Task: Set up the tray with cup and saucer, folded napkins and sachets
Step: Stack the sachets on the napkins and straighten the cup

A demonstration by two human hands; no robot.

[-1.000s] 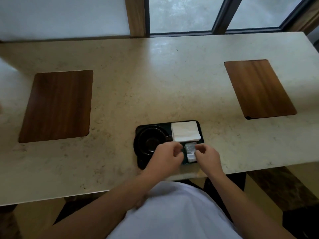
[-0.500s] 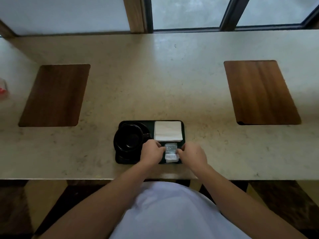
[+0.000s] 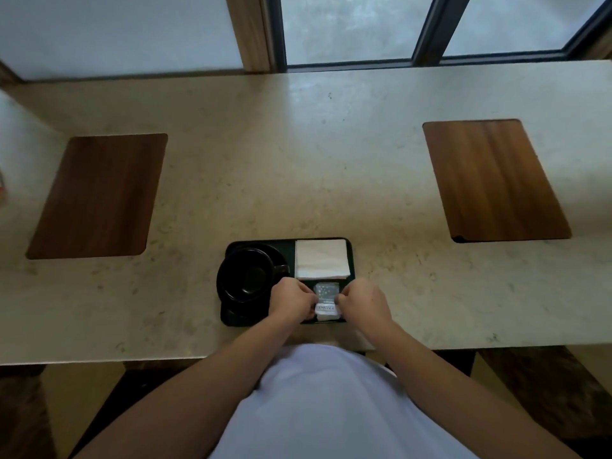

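Observation:
A black tray [image 3: 291, 244] lies near the front edge of the stone counter. On its left part stands a black cup [image 3: 246, 276] on a black saucer [image 3: 233, 311], handle pointing right. White folded napkins [image 3: 322, 259] fill the tray's back right compartment. In the front right compartment lie the sachets [image 3: 327, 298], a grey one over white ones. My left hand [image 3: 291, 301] pinches the sachets' left edge and my right hand [image 3: 363, 303] pinches their right edge.
The beige counter [image 3: 298, 160] has a dark wood inlay at the left [image 3: 99, 193] and another at the right [image 3: 493, 180]. A window frame [image 3: 347, 62] runs along the back. The counter's front edge lies just below the tray.
The view has shifted so the tray sits more centred. Both hands stay at the sachets, closing in on their two sides.

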